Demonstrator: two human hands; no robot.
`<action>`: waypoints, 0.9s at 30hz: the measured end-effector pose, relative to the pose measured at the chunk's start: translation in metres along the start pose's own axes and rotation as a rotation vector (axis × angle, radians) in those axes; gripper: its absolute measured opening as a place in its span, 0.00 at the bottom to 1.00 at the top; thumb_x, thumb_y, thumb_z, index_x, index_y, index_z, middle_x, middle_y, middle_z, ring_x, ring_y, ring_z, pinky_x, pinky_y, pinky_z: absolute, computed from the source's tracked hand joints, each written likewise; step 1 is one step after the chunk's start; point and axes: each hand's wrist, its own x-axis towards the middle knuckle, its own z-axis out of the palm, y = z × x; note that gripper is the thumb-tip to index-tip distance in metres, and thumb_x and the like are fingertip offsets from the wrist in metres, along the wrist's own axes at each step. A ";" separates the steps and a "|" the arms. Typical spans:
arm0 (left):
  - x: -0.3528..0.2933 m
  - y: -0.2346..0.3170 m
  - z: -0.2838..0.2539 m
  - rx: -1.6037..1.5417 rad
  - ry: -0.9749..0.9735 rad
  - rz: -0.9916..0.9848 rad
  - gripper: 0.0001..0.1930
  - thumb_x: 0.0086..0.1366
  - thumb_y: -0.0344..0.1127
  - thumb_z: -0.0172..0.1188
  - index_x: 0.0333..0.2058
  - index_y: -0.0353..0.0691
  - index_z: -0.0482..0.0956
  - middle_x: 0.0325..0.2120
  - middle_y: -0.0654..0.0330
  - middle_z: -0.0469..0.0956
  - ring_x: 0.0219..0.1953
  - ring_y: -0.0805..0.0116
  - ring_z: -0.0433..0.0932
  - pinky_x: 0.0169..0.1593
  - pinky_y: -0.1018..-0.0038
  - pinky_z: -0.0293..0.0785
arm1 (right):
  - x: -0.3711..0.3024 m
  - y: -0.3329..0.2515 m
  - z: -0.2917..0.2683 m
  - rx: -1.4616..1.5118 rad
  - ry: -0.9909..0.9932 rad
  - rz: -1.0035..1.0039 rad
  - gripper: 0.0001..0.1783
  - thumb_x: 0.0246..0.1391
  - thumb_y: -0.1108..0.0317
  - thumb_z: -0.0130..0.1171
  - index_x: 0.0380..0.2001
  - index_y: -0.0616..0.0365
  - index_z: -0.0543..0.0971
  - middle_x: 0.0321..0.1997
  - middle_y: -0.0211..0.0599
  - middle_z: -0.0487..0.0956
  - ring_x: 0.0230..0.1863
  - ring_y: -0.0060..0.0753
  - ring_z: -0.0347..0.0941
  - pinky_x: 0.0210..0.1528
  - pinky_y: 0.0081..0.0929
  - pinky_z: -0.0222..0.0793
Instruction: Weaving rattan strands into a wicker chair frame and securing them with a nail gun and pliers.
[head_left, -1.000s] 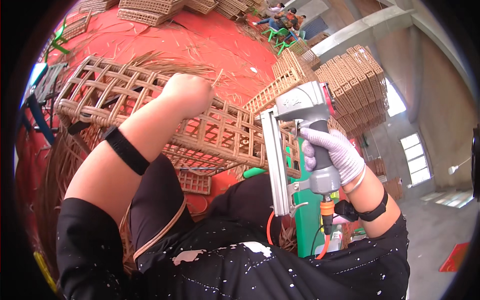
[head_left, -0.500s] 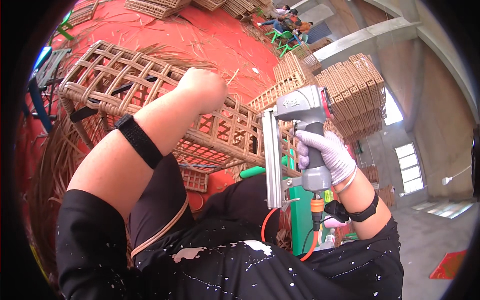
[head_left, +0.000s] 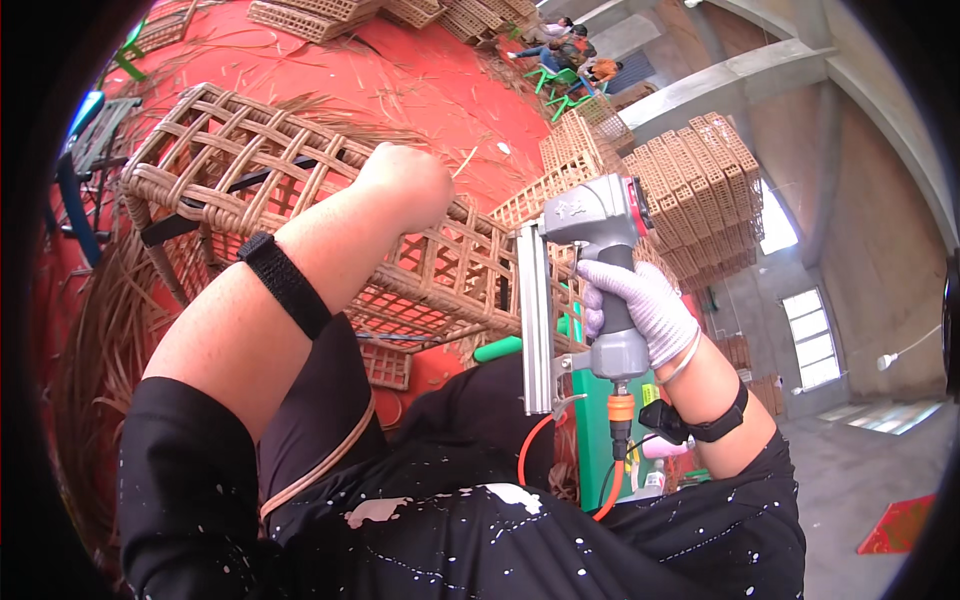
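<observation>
A long openwork basket (head_left: 240,170) of brown wicker lies on its side in front of me, with black frame bars showing inside it. My left hand (head_left: 408,185), bare, is closed in a fist at its upper edge; the fingertips are turned away from view, so what they grip is hidden. A thin pale strip (head_left: 464,163) shows just beyond the knuckles. My right hand (head_left: 645,308), in a white knitted glove, wraps round the grip of a grey pneumatic nail gun (head_left: 588,212). The gun stands upright, its silver magazine (head_left: 536,320) beside the basket's right end.
An orange air hose (head_left: 612,495) runs from the gun down to my lap. Red sheeting (head_left: 450,80) strewn with loose strips covers the floor. Stacked wicker baskets (head_left: 695,190) stand at the right. Something green (head_left: 595,440) is by my right leg. Other people (head_left: 575,58) sit far off.
The nail gun and my right hand have shifted slightly left, nearer the basket. My left hand stays at about the same place on the basket's edge, still closed.
</observation>
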 end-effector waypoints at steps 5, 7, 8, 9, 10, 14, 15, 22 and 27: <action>0.003 -0.001 0.004 -0.016 0.001 0.001 0.11 0.56 0.34 0.54 0.35 0.43 0.84 0.37 0.57 0.82 0.42 0.61 0.81 0.43 0.64 0.75 | 0.002 -0.002 0.004 -0.038 0.028 0.010 0.12 0.50 0.64 0.65 0.34 0.55 0.75 0.21 0.26 0.74 0.19 0.22 0.72 0.22 0.25 0.72; 0.003 0.001 0.001 -0.021 0.000 0.003 0.11 0.56 0.34 0.55 0.35 0.43 0.84 0.37 0.57 0.82 0.42 0.61 0.81 0.43 0.64 0.75 | 0.000 -0.003 0.003 -0.055 0.007 -0.016 0.11 0.50 0.64 0.65 0.34 0.54 0.75 0.20 0.26 0.74 0.18 0.22 0.72 0.22 0.25 0.72; 0.003 0.002 -0.001 -0.028 0.001 -0.005 0.11 0.56 0.34 0.55 0.35 0.43 0.84 0.37 0.57 0.82 0.42 0.61 0.81 0.43 0.64 0.75 | -0.001 -0.004 0.002 -0.055 0.011 -0.019 0.11 0.50 0.64 0.65 0.34 0.54 0.75 0.20 0.26 0.74 0.18 0.22 0.72 0.22 0.25 0.72; 0.003 0.002 -0.001 -0.037 -0.001 -0.015 0.11 0.56 0.34 0.55 0.35 0.43 0.84 0.37 0.57 0.82 0.42 0.60 0.81 0.43 0.64 0.75 | 0.000 -0.004 0.003 -0.058 0.015 -0.024 0.11 0.50 0.64 0.65 0.34 0.54 0.75 0.21 0.26 0.74 0.18 0.22 0.72 0.22 0.25 0.72; 0.003 0.001 0.000 -0.039 0.000 -0.014 0.11 0.56 0.34 0.55 0.35 0.43 0.84 0.37 0.57 0.82 0.42 0.60 0.81 0.43 0.64 0.75 | 0.000 -0.005 0.004 -0.062 0.019 -0.030 0.11 0.50 0.64 0.65 0.34 0.54 0.74 0.21 0.26 0.74 0.19 0.22 0.72 0.22 0.25 0.72; 0.004 0.003 0.000 -0.053 -0.005 -0.019 0.12 0.55 0.35 0.56 0.37 0.42 0.84 0.38 0.57 0.82 0.42 0.61 0.81 0.44 0.64 0.75 | -0.001 -0.007 0.009 -0.053 0.036 -0.027 0.11 0.51 0.64 0.64 0.33 0.54 0.74 0.20 0.26 0.74 0.18 0.22 0.72 0.21 0.25 0.72; 0.003 0.003 -0.001 -0.057 -0.013 -0.025 0.12 0.55 0.35 0.56 0.37 0.42 0.83 0.38 0.57 0.82 0.42 0.61 0.81 0.44 0.64 0.75 | -0.001 -0.008 0.011 -0.064 0.043 -0.020 0.10 0.52 0.64 0.64 0.33 0.54 0.74 0.20 0.26 0.73 0.18 0.22 0.71 0.21 0.25 0.71; 0.003 0.004 -0.004 -0.053 -0.041 -0.014 0.13 0.55 0.35 0.57 0.39 0.42 0.83 0.38 0.57 0.82 0.43 0.61 0.81 0.44 0.64 0.74 | -0.005 -0.011 0.018 -0.076 0.085 -0.015 0.10 0.52 0.64 0.63 0.32 0.53 0.74 0.20 0.27 0.74 0.19 0.22 0.71 0.22 0.25 0.70; 0.001 0.006 -0.007 -0.075 -0.049 -0.042 0.13 0.55 0.35 0.57 0.39 0.43 0.83 0.40 0.58 0.82 0.44 0.61 0.80 0.47 0.63 0.71 | 0.002 -0.011 0.015 -0.059 0.058 -0.017 0.10 0.52 0.63 0.64 0.33 0.53 0.74 0.20 0.27 0.74 0.19 0.23 0.72 0.22 0.25 0.71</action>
